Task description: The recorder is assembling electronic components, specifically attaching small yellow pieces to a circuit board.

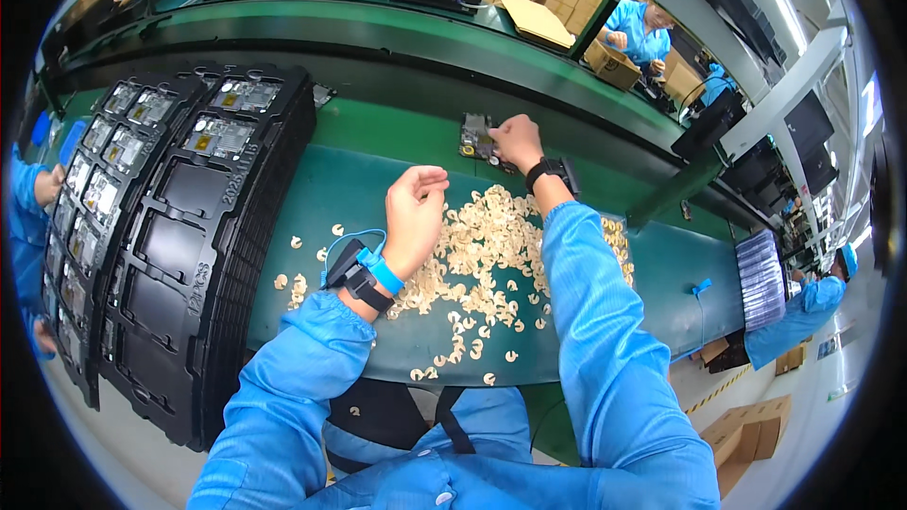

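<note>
1. We see our right hand (pixel 515 140) stretched out to the far edge of the green mat, fingers pinched on a small dark rectangular circuit board (pixel 475 138) with a metal part on it.
2. Board sits at the green conveyor belt (pixel 397 123), just beyond the mat.
3. Our left hand (pixel 416 212) hovers over the teal-green table mat (pixel 340 189), fingers curled loosely inward; we can't tell if anything is in them.
4. Pile of small cream crescent-shaped plastic pieces (pixel 482 246) spreads on the mat between both hands.
5. Stacks of black moulded plastic trays (pixel 189 227) stand left of the mat, top slots holding boards.
</note>
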Demonstrator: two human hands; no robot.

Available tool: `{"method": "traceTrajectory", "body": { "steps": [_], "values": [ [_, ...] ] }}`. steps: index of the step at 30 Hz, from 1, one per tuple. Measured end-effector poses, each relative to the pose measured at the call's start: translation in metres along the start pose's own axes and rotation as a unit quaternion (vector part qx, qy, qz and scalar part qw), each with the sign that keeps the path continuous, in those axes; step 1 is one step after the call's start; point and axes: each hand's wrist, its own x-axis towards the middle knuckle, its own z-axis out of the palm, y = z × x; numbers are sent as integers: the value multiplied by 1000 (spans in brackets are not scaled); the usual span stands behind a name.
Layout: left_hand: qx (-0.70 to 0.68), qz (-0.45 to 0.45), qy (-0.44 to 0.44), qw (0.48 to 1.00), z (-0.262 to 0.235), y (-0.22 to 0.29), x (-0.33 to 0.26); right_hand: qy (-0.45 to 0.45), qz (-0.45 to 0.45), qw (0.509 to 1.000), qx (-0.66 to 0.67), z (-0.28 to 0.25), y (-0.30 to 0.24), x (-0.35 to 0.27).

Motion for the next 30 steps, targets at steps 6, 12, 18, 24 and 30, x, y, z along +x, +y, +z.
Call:
{"method": "traceTrajectory", "body": {
  "steps": [6, 12, 18, 24, 30],
  "values": [
    [27, -15, -26, 999, -6, 14, -4, 17, 79, 970, -229, -2, -4, -26],
    [1, -50, -49, 998, 2, 12, -3, 152, 43, 986, 45, 23, 25, -17],
    [15, -67, -70, 995, -10, 11, -7, 289, 26, 914, 282, 0, 13, -43],
    [20, -169, -160, 972, 8, 31, -16, 141, -24, 813, 565, -28, -22, -122],
    [-88, -144, -187, 968, 8, 29, -16, 76, -27, 774, 628, -3, -69, -179]
  ]
}}
